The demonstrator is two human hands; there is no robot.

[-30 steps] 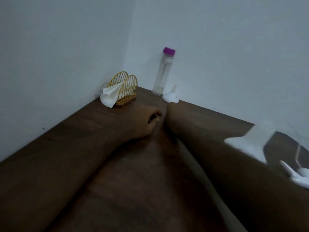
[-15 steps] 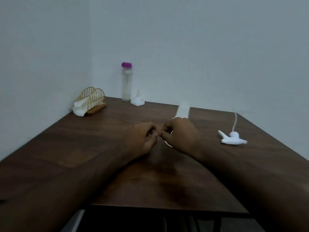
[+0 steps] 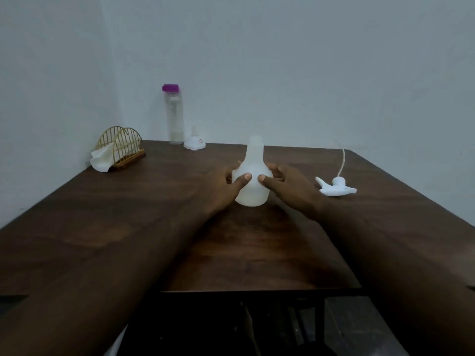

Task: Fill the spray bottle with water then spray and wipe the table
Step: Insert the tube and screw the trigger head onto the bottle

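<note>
On the table (image 3: 154,214), left hand (image 3: 221,187) and right hand (image 3: 291,187) clasp the uncapped spray bottle (image 3: 253,160), seemingly steadying it for filling.

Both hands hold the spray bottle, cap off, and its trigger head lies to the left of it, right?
No. The head view shows the trigger head lying to the right of the spray bottle, not the left. The left hand and right hand do hold it, cap off.

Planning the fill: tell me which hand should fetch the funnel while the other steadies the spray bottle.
Left, probably. The funnel stands back left of the spray bottle; the left hand grips that side, while the right hand would have to cross the bottle.
</note>
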